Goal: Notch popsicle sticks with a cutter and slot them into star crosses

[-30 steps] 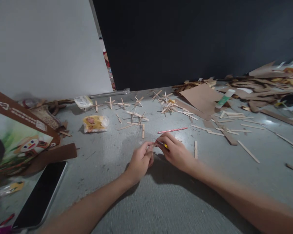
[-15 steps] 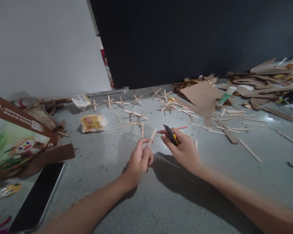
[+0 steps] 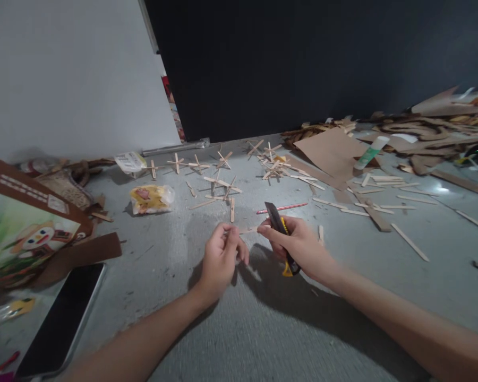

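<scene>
The left hand (image 3: 222, 259) is pinching one end of a stick (image 3: 248, 231) between thumb and fingers. The right hand (image 3: 297, 241) is gripping the other end with its fingertips while its fingers are also clasping a cutter (image 3: 279, 221), pointing toward eleven o'clock. The stick is spanning the gap between the hands. From there, a pencil (image 3: 289, 207) is lying just beyond at one o'clock, crossed sticks (image 3: 224, 184) are sitting at eleven, a packet (image 3: 150, 199) is resting at ten, a phone (image 3: 61, 321) is lying at eight, and a glue stick (image 3: 371, 153) is leaning at two.
</scene>
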`<state>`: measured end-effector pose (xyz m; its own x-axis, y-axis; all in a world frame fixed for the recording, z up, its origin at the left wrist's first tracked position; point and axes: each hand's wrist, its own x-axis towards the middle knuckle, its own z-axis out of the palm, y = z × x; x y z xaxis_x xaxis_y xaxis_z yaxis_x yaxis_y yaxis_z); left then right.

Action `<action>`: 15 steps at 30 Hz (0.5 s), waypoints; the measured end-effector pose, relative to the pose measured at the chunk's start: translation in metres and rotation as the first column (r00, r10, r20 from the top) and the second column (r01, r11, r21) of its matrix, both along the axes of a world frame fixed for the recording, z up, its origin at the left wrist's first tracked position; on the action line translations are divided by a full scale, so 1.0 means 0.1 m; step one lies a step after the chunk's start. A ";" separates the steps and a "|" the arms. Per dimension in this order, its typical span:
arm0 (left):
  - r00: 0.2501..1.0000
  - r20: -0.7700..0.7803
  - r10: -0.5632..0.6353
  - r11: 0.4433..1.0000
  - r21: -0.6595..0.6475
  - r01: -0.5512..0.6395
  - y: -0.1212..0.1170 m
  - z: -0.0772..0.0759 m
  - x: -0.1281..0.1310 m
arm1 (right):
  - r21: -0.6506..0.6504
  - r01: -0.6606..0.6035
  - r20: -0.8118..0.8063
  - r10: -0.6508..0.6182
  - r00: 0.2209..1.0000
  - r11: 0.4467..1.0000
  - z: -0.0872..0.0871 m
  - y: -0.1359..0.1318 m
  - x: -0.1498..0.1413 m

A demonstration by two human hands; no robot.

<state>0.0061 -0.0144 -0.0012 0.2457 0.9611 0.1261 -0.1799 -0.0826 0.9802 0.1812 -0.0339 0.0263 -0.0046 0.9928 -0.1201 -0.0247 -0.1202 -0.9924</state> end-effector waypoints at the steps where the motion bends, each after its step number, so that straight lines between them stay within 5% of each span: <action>1: 0.999 0.028 0.017 1.000 -0.002 -0.017 0.01 0.01 0.00 | -0.020 -0.004 -0.037 0.004 0.999 1.000 -0.01 -0.01 -0.02; 8: 0.998 -0.020 -0.063 0.998 -0.007 0.063 -0.01 0.01 0.01 | -0.036 0.055 -0.104 -0.059 0.993 0.998 -0.08 -0.07 -0.15; 12: 0.995 -0.095 0.016 1.000 0.006 -0.016 0.00 -0.02 0.01 | 0.034 -0.015 0.037 0.014 0.999 0.999 -0.12 -0.09 -0.15; 15: 0.987 -0.140 0.074 0.997 0.040 -0.069 0.01 -0.04 0.00 | 0.194 0.030 0.212 -0.072 0.975 0.980 -0.12 -0.08 -0.12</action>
